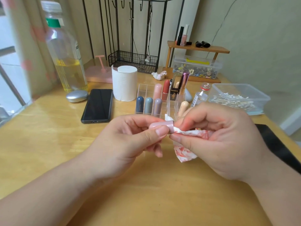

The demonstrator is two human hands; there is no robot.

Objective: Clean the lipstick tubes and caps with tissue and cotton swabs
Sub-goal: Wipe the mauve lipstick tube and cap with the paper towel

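A pale wooden tabletop [48,144] with a glossy varnish fills the view, pushed against a beige wall [260,38]; a light curtain with pink spots [24,46] hangs at nine o'clock. Near the middle, the left hand [130,137] pinches a smooth, pink, round-ended lipstick cap [161,125] between thumb and fingers, its open end pointing to three o'clock. The right hand [219,141] is clamped on a crumpled white tissue [184,154] blotched red, and a twisted corner of it sits at the cap's mouth (whether it reaches inside cannot be told).

At twelve o'clock from the hands stands a clear acrylic organizer [145,88], its square cells holding upright lipstick tubes [149,105] in blue, grey, mauve, pink and red. At eleven o'clock stands a soft white tissue roll [124,83], and just beside it a black phone [97,106] lies flat. At ten o'clock is a tall clear plastic bottle [65,54] of yellow liquid. A translucent box of cotton swabs [236,88] sits at two o'clock, near the tabletop's right edge. A black wire rack [133,59] and a small wooden shelf [198,48] line the back.

From five to eight o'clock, bare wood runs toward the person. A black sheet [276,144] covers the edge at three o'clock.
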